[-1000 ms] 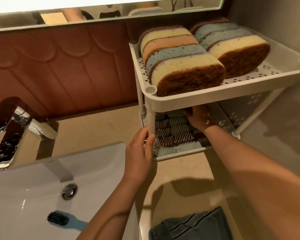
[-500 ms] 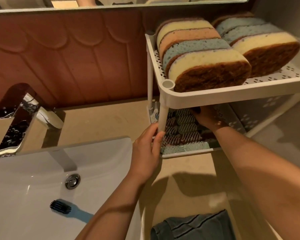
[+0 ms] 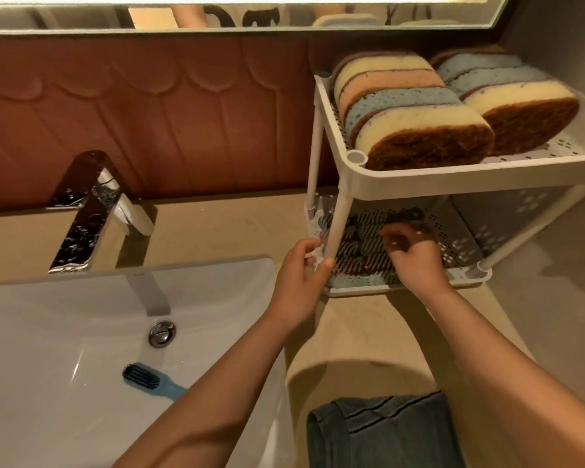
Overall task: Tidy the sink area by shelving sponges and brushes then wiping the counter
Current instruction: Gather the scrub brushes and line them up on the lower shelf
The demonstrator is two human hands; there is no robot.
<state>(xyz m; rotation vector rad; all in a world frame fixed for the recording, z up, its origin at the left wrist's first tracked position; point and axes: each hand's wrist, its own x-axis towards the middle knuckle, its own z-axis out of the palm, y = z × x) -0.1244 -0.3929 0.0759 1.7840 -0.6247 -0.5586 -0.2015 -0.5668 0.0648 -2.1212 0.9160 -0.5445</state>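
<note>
Beige counter carries a white rack and grey cloth.

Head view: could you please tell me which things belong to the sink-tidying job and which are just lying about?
Job in hand: sponges, lower-shelf scrubbers, rack, blue brush lying in the sink, grey cloth, counter.
Just lying about: tap, drain plug, mirror.

Sponges on edge fill rack top tier; striped pads on bottom tier; blue brush lies well left.
</note>
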